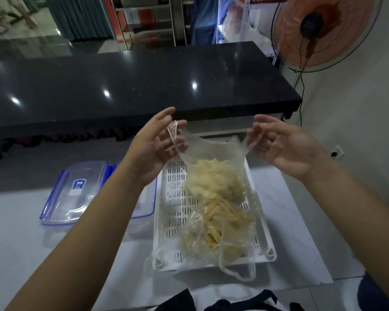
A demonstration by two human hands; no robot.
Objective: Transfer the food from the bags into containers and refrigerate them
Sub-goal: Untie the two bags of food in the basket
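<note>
We are pulling apart the handles of the far bag (213, 173), left hand (157, 144) and right hand (285, 147) each pinching one in its grip. Both bags are sitting full in the white basket (173, 203); the near bag (220, 230) at six o'clock is untouched. The containers (76, 194) are waiting at nine o'clock on the counter (20, 232); we judge everything remains.

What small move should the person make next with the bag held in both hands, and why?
Probably spread the handles further apart to open the far bag. The left hand and right hand each pinch one handle, the bag sits in the white basket with food inside, and a clear container lies to the left.
</note>
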